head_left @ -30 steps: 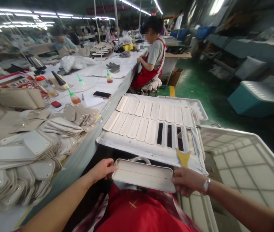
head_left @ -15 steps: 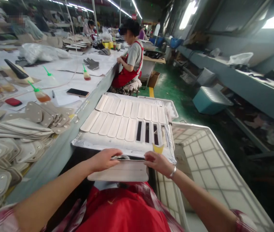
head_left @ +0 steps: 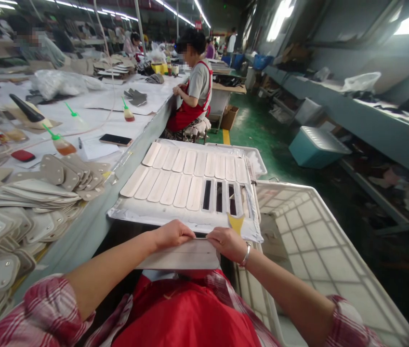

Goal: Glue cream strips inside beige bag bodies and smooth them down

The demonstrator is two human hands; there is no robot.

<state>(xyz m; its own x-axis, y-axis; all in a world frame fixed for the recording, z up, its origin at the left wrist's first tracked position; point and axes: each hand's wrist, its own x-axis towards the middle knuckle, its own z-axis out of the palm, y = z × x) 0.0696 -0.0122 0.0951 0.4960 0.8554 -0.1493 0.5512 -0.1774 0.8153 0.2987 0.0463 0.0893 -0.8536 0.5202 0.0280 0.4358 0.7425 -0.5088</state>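
Note:
A pale flat panel with rounded corners (head_left: 180, 256) is held close above my lap. My left hand (head_left: 174, 233) is closed on its far edge near the middle, fingers pinched together. Just to the right, my right hand (head_left: 228, 244) pinches the same edge toward its right end. Part of the panel is hidden under the hands. Beyond them is a white-covered board (head_left: 146, 212) with two rows of similar pale strips (head_left: 170, 189) and several dark-centred slots (head_left: 219, 197) at the right. A small yellow notched piece (head_left: 236, 223) lies at the board's near right edge.
On the left table (head_left: 117, 161) are piles of beige pieces (head_left: 27, 193), bottles with green nozzles (head_left: 63, 144) and a phone (head_left: 115, 140). A white mesh-sided crate (head_left: 309, 231) stands at right. Ahead sits a co-worker in a red apron (head_left: 193, 96).
My left hand has slid right along the panel's far edge, toward my right hand, which has shifted slightly left. The grey loop seen between them is now out of sight.

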